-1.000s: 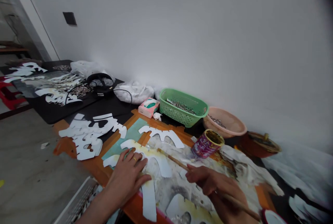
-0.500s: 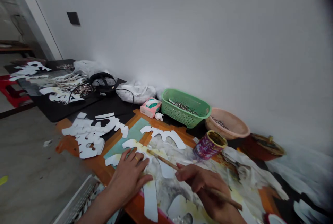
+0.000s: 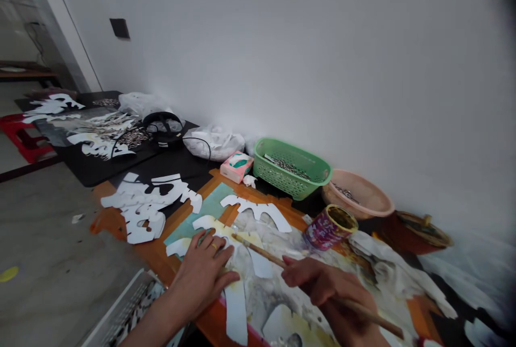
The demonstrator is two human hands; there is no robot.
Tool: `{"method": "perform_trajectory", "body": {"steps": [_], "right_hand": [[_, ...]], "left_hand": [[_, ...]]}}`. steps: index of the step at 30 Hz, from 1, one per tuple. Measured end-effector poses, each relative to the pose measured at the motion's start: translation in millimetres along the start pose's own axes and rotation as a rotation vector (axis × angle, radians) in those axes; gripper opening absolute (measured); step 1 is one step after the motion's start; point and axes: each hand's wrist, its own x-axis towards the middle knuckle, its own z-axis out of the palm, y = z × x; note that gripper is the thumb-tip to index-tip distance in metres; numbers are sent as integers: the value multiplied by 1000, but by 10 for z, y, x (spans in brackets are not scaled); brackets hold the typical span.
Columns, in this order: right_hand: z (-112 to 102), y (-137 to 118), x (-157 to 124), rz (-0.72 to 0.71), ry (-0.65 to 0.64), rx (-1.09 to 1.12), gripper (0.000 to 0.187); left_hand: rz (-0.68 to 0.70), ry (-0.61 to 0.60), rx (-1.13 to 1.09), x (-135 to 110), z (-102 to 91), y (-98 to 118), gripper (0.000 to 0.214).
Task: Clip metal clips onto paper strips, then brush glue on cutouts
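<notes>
The wooden-handled brush lies on a slant below and to the left of the purple printed tin, its long axis running from lower right to upper left. Its tip points up and left, away from the tin, and ends just above the white cut-out, close to the left hand. The bristles are too small to make out, so I cannot tell whether the tip touches the cut-out. The right hand grips the brush closed around its handle, and covers the middle of it. The left hand lies open and flat on the cut-out, fingers spread, with a ring on 1 finger. Both forearms are cut off by the bottom edge of the view.

Behind the tin stands a pink basin holding small metal pieces, and further left, a green plastic basket holds more of them. Right of the tin lies a crumpled white cloth. Well left of the tin are a tissue box and a heap of white cut-outs. Farther off on a black mat sit black headphones, more cut-outs and metal pieces, too distant to tell apart
</notes>
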Motion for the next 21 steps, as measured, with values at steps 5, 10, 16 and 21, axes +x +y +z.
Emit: {"method": "perform_trajectory", "body": {"steps": [5, 10, 16, 21], "right_hand": [[7, 9, -34, 33, -29, -6, 23], [96, 67, 70, -9, 12, 5, 22], [126, 187, 176, -45, -7, -8, 25], [140, 249, 195, -61, 2, -7, 26]], "left_hand": [[2, 10, 2, -4, -11, 7, 39], [8, 19, 19, -10, -11, 7, 39], [0, 17, 25, -17, -13, 12, 41], [6, 19, 20, -16, -12, 12, 43]]}}
